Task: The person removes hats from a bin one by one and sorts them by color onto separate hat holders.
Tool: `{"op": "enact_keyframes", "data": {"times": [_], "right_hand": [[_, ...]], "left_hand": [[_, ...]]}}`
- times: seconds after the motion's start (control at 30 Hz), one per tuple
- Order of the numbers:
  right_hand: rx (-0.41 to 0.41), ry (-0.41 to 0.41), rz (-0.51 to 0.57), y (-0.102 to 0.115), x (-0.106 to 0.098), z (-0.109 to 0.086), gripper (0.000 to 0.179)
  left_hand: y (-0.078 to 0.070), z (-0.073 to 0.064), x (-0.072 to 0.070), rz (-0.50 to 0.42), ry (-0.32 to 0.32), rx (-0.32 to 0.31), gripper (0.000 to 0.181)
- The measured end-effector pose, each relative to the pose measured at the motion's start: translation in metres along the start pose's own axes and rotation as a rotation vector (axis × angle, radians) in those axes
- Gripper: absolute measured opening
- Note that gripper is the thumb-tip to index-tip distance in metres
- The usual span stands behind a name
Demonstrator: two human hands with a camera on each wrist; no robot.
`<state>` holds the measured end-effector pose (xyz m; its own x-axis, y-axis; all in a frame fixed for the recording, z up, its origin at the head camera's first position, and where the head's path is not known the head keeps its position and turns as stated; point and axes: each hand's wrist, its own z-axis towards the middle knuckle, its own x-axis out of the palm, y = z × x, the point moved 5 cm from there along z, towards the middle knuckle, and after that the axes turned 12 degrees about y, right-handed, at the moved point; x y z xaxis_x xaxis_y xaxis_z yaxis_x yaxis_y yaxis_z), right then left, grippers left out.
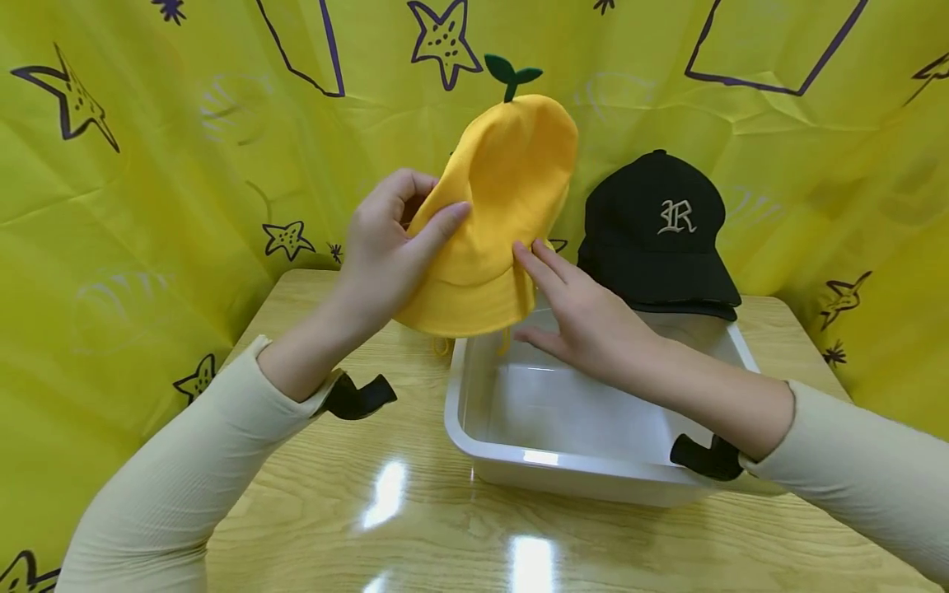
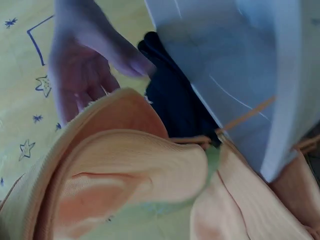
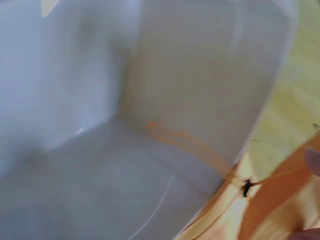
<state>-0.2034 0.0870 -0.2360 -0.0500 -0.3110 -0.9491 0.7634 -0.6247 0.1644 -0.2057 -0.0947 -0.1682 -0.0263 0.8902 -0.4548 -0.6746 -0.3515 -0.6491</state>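
Observation:
A yellow bucket hat (image 1: pixel 511 198) with a green leaf sprout (image 1: pixel 511 76) on its crown is held up over the table. My left hand (image 1: pixel 396 247) grips its left side, thumb on the outside of the brim and fingers behind. At the hat's right side, my right hand (image 1: pixel 586 317) touches the cloth with straight fingers. The left wrist view shows the hat's folded cloth (image 2: pixel 135 160) close up, with the right hand (image 2: pixel 95 65) spread beyond it. From the hat hangs a thin cord (image 3: pixel 192 145) with a small dark fastener (image 3: pixel 246 188).
Below the hands, a white plastic bin (image 1: pixel 578 469) stands on the wooden table (image 1: pixel 334 511). A black cap (image 1: pixel 652 239) with a light letter R sits at the bin's back edge. Behind hangs a yellow curtain (image 1: pixel 185 165) with drawn stars.

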Motion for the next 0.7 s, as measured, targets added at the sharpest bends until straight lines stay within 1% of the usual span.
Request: {"op": "enact_keyframes", "data": {"times": [0.1,0.17,0.23,0.33,0.4,0.47,0.5,0.53,0.57,0.6,0.63,0.67,0.7], "right_hand": [[-0.11,-0.139,-0.053,-0.002,0.001,0.003,0.08],[-0.199,-0.212,-0.094,-0.003,0.002,0.003,0.074],[-0.288,-0.266,-0.121,-0.005,0.002,0.002,0.068],[-0.394,-0.314,-0.132,-0.01,0.004,-0.002,0.061],[-0.433,-0.325,-0.101,-0.013,0.006,-0.003,0.058],[-0.451,-0.328,-0.06,-0.017,0.007,-0.004,0.055],[-0.455,-0.328,-0.034,-0.019,0.007,-0.004,0.053],[-0.455,-0.328,-0.002,-0.02,0.007,-0.004,0.051],[-0.451,-0.33,0.034,-0.022,0.007,-0.005,0.049],[-0.442,-0.335,0.064,-0.024,0.006,-0.005,0.047],[-0.432,-0.345,0.092,-0.026,0.006,-0.006,0.044],[-0.42,-0.355,0.123,-0.028,0.005,-0.007,0.042],[-0.408,-0.366,0.147,-0.029,0.004,-0.007,0.04]], "left_hand": [[-0.004,0.005,0.006,-0.045,0.023,-0.018,0.019],[-0.004,0.007,0.01,-0.062,0.036,-0.042,0.02],[-0.003,0.009,0.012,-0.067,0.047,-0.073,0.02],[0.002,0.013,0.014,-0.097,0.08,-0.141,0.022],[0.006,0.015,0.015,-0.136,0.131,-0.191,0.024],[0.01,0.016,0.018,-0.223,0.221,-0.227,0.027],[0.011,0.015,0.02,-0.282,0.274,-0.228,0.029],[0.013,0.013,0.022,-0.335,0.337,-0.211,0.033],[0.014,0.011,0.024,-0.381,0.41,-0.186,0.042],[0.016,0.008,0.026,-0.423,0.488,-0.143,0.052],[0.018,0.004,0.028,-0.448,0.563,-0.09,0.061],[0.02,0.0,0.029,-0.462,0.624,-0.03,0.072],[0.024,-0.004,0.03,-0.451,0.671,0.04,0.082]]}}
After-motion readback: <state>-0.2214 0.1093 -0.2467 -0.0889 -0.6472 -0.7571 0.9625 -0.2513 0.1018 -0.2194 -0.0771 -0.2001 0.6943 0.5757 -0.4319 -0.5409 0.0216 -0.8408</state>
